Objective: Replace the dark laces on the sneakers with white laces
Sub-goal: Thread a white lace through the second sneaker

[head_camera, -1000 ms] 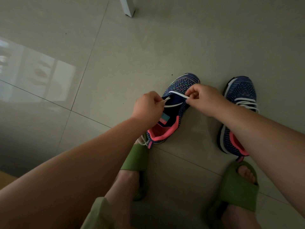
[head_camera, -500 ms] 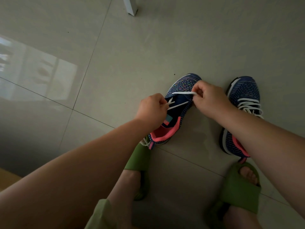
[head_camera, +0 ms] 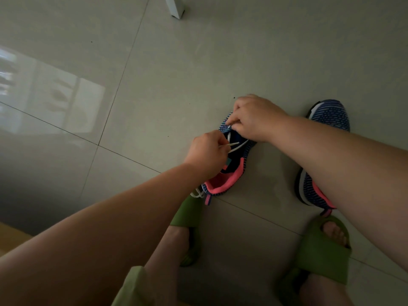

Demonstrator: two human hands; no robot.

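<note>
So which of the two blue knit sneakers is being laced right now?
The blue knit sneaker with the pink collar between both hands, white lace half threaded; the other blue sneaker lies untouched behind the right forearm.

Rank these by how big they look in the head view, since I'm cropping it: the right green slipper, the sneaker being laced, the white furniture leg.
1. Right green slipper, though it lies nearest the camera, which inflates it.
2. Sneaker being laced, partly covered by both hands.
3. White furniture leg, cut off by the top edge, so only its foot shows.

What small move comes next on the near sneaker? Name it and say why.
Probably pull the white lace taut: the left hand pinches its tip, the right hand grips it at the toe-end eyelets, and it looks slack across the near sneaker.
</note>
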